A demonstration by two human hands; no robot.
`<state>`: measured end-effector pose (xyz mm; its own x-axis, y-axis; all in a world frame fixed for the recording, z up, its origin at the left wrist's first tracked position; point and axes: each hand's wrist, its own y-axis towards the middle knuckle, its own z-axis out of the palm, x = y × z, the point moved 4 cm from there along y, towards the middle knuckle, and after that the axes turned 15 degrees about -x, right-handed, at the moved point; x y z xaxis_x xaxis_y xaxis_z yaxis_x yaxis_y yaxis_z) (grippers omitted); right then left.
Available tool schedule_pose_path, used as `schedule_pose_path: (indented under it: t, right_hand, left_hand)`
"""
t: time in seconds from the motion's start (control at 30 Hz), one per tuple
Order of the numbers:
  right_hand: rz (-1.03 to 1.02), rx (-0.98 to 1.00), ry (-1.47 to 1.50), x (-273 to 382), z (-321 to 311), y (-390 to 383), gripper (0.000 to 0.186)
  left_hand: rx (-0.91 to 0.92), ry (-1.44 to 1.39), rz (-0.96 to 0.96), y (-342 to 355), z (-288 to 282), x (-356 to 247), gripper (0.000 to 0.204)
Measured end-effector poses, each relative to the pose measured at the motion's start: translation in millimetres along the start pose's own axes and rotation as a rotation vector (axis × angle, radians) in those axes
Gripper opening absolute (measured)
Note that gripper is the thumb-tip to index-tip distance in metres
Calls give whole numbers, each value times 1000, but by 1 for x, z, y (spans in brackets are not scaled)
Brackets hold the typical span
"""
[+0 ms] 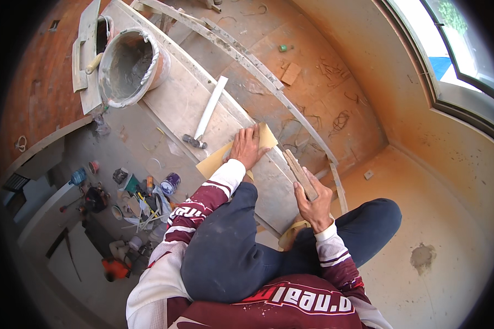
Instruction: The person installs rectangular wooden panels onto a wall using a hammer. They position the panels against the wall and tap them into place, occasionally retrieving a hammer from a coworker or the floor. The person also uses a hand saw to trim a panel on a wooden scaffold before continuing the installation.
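My left hand [246, 147] lies over a yellow sheet of paper [209, 163] on the pale plank [164, 104], fingers stretched out on it; part of the sheet shows beyond my fingertips. My right hand [314, 200] grips a narrow wooden block [296, 167] over the right edge of the plank. Left of the sheet a hammer head [195, 141] rests beside a white tube-like piece [212, 104], perhaps its handle. My bent legs [214, 247] are under my arms on the plank's near end.
A mortar-smeared bucket [132, 67] stands on the plank's far end, beside boards [85, 77]. A wooden rail [313, 131] runs along the right. Far below are floors with debris, tools and paint buckets [170, 183]. A wall with a window [461, 60] stands at right.
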<state>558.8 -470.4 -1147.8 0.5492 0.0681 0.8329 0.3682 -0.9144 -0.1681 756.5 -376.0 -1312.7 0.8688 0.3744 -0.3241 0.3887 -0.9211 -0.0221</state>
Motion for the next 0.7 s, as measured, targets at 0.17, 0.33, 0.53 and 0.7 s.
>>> schedule_pose_path:
  t: [0.17,0.33,0.53,0.7]
  right_hand:
    - [25,3,7,3,-1,-4,40]
    - [-7,-1,10,1,1,-8,39]
    - [72,23,-17,-6,2,-7,42]
    - [-18,-33,-5,2,-4,-5,42]
  left_hand:
    - [-17,7,15,-2,6,3,84]
    - [1,-6,-9,-1,6,4,80]
    - [-28,6,13,-2,9,5,81]
    - [-29,15,5,-2,7,5,81]
